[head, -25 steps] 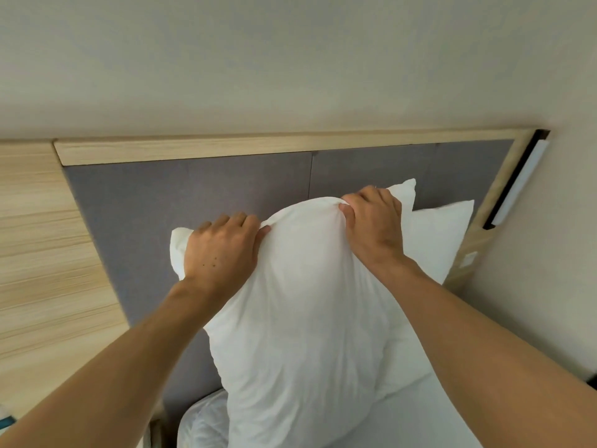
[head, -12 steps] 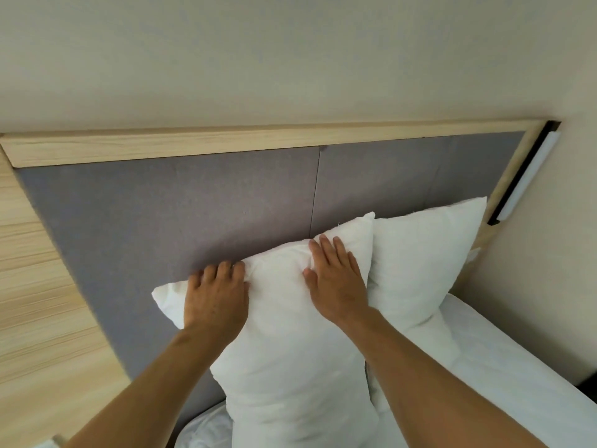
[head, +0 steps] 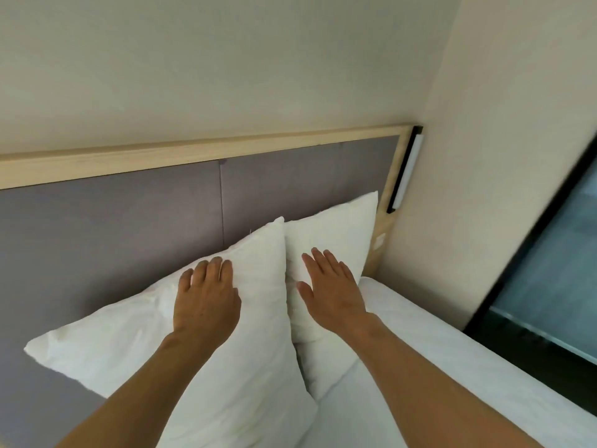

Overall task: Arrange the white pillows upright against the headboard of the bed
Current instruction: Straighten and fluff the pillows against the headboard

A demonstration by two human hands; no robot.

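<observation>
Two hands flat, fingers extended, nothing gripped. My left hand (head: 206, 302) pressing near pillow (head: 200, 367); my right hand (head: 332, 289) palm-down on far pillow (head: 336, 231). Both pillows upright, side by side, touching, leaning against grey headboard (head: 113, 227), standing on white bed (head: 436, 367).

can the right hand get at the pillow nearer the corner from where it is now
Probably yes: the right hand lies open, flat on the corner pillow, nothing between them. The left hand presses the other pillow.
</observation>
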